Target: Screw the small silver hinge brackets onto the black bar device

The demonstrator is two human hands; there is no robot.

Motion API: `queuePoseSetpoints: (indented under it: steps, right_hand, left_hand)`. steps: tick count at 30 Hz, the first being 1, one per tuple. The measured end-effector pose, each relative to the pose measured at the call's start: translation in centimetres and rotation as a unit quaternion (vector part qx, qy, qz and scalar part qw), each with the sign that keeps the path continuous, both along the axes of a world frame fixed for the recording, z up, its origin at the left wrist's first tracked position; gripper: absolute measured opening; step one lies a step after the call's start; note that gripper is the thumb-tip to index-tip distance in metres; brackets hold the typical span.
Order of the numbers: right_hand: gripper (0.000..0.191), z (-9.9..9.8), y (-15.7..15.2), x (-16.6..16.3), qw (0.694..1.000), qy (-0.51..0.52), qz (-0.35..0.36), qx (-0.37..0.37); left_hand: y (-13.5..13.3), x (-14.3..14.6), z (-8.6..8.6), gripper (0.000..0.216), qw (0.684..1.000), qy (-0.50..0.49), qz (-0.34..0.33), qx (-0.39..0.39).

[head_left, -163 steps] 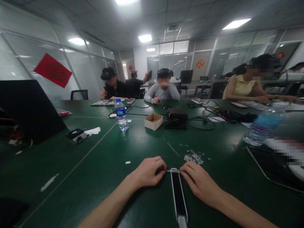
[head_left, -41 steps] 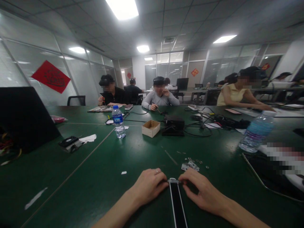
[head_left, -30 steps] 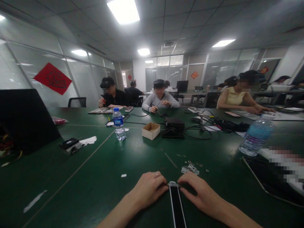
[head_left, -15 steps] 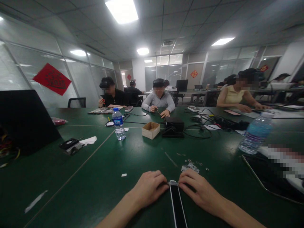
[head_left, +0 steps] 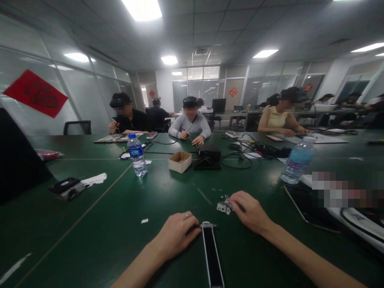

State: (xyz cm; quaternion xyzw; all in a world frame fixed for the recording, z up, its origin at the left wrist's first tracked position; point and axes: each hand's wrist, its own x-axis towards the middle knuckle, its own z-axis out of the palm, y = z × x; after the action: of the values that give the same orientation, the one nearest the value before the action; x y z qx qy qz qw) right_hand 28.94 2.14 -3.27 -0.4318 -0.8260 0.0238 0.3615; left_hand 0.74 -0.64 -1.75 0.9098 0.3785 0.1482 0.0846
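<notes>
A long black strip with silver edges (head_left: 211, 256) lies on the green table (head_left: 120, 224) straight in front of me. My left hand (head_left: 177, 234) is curled beside its far end, fingertips touching the silver end cap. My right hand (head_left: 250, 210) has reached to the right of it, onto a small pile of silver metal hinge parts (head_left: 223, 207). Its fingers are bent down over the pile and their tips are hidden, so what they grip does not show.
A water bottle (head_left: 297, 161) and a dark tablet (head_left: 312, 210) lie at the right. Ahead stand another bottle (head_left: 137, 155), a small cardboard box (head_left: 180, 161) and a black device with cables (head_left: 207, 157). Several people sit across the table. A black case (head_left: 18, 160) rises at left.
My right hand left the strip's end and moved up and right onto the metal parts. The left hand stays at the end cap. The view has swung to the right.
</notes>
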Motion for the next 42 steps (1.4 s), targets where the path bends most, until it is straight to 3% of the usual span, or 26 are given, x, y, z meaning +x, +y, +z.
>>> queuePoseSetpoints:
  steps: [3,6,12,21,31,42]
  right_hand:
    - [0.023,-0.5,2.1,3.3,0.991,0.026,-0.123,-0.044]
    - [0.021,-0.9,3.1,4.7,0.979,-0.016,-0.156,-0.129]
    - [0.028,-0.8,2.6,3.8,0.975,-0.080,-0.150,-0.142]
    - [0.028,-0.4,2.4,3.6,0.975,-0.072,-0.113,-0.177]
    - [0.024,-1.1,2.6,3.7,0.988,-0.036,-0.076,-0.132]
    - [0.013,-1.1,2.6,3.3,0.986,-0.069,-0.102,-0.110]
  left_hand:
    - [0.0,0.0,0.1,0.008,1.000,0.003,0.001,-0.012]
    - [0.0,-0.1,0.0,0.009,1.000,0.002,-0.001,-0.014]
    - [0.1,0.0,0.0,0.009,1.000,0.003,0.000,-0.010]
    - [0.0,0.0,0.3,0.009,1.000,0.004,0.001,-0.016]
    - [-0.1,-0.1,0.1,0.010,1.000,0.000,-0.003,-0.009]
    - [-0.2,0.0,0.5,0.010,1.000,0.009,0.002,-0.013]
